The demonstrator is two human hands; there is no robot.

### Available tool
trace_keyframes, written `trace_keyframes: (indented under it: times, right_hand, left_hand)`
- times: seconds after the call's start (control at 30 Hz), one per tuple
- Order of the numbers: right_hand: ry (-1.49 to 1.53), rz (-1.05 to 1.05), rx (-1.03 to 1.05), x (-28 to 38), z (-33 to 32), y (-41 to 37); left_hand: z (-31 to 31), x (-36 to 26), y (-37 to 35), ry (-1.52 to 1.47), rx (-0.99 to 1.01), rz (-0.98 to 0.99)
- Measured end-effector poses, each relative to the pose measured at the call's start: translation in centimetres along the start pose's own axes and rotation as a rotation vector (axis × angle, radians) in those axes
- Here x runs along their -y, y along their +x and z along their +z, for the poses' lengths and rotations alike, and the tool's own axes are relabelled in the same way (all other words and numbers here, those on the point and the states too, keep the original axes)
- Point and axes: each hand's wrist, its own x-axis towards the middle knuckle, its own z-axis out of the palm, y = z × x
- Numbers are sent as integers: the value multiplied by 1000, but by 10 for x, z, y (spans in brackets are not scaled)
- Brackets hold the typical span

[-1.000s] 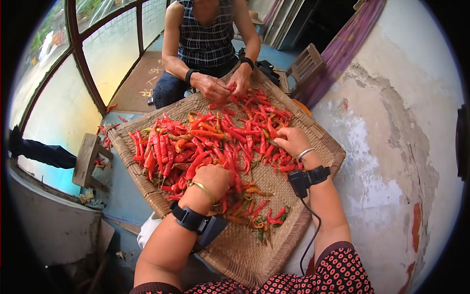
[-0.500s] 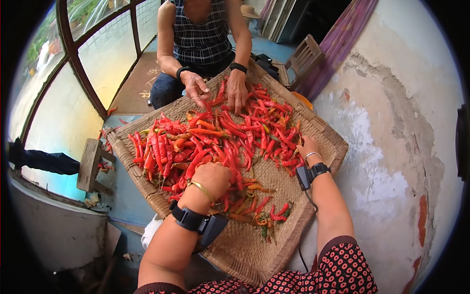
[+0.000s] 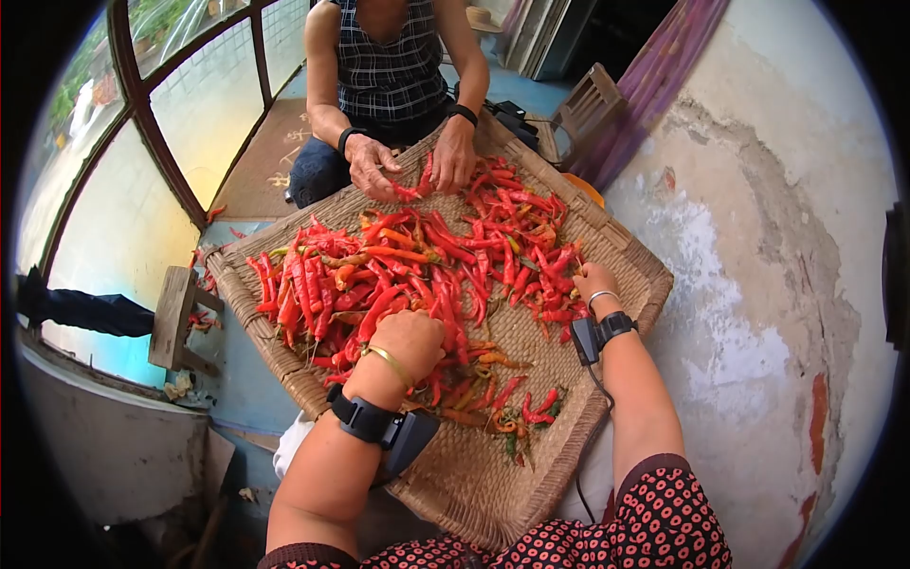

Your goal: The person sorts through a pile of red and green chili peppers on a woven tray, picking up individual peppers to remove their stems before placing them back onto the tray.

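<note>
Red chili peppers (image 3: 313, 284) lie heaped on a woven tray (image 3: 493, 484), with some orange and green ones among them. My left hand (image 3: 409, 343) is curled over the near side of the heap; its fingers point away and what they hold, if anything, is hidden. At the right end of the heap, my right hand (image 3: 595, 282) has its fingers pressed together at the peppers' edge, and I cannot make out what is between them. Both my wrists carry a bangle and a strapped device.
Across the tray, a person (image 3: 393, 76) handles red peppers with both hands. A wooden stool (image 3: 175, 318) stands left, a small wooden chair (image 3: 590, 109) at the back right. A rough wall (image 3: 720, 284) rises on the right, windows (image 3: 204, 104) on the left.
The other person's hands have drawn back slightly and closed on red peppers at the tray's far edge. My right hand has shifted slightly left; my left hand has barely moved.
</note>
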Motion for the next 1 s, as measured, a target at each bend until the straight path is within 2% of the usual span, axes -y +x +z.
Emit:
trace_keyframes:
  times: [0.03, 0.13, 0.23, 0.3, 0.37, 0.43, 0.47, 0.53, 0.57, 0.63, 0.67, 0.7, 0.77, 0.8, 0.9, 1.0]
  right_hand:
    - [-5, -2, -1, 1, -6, -3]
    - [15, -22, -221, 0, -24, -7]
    - [62, -77, -274, 1, -45, -10]
    - [63, -150, -269, 7, -54, -5]
    - [29, -326, -152, 25, -65, -5]
    - [637, -485, -97, 47, -68, -17]
    - [637, -484, -96, 57, -68, -18]
    - [870, -563, -130, 71, -66, -17]
    - [867, -556, -124, 68, -59, -14]
    - [532, -640, -265, 64, -42, -8]
    - [396, -597, -228, 59, -42, -15]
    - [388, -588, -223, 51, -37, -16]
    - [7, -430, -230, 38, -28, -17]
    - [-75, -329, -126, 31, -27, -17]
    - [-143, -288, 11, 5, -8, -8]
    - [1, -293, 59, -5, 9, -1]
  left_hand:
    - [0, 0, 0, 5, 4, -4]
    - [7, 6, 2, -7, -30, 35]
    - [7, 7, 3, -18, -35, 41]
    - [9, 6, 4, -14, -33, 30]
    - [8, 5, 4, -5, -27, 21]
    - [6, 5, 3, -1, -27, 30]
    - [6, 5, 3, -1, -25, 31]
    - [6, 6, 3, -6, -32, 28]
    - [7, 6, 3, -11, -24, 30]
    - [7, 6, 3, -17, -25, 18]
    - [7, 6, 3, -24, -17, 25]
    - [7, 6, 3, -18, -24, 24]
    - [5, 4, 4, -18, -26, 25]
    - [3, 3, 4, 1, -14, 7]
    - [2, 1, 3, 7, 0, -10]
    - [3, 2, 2, -6, 4, 2]
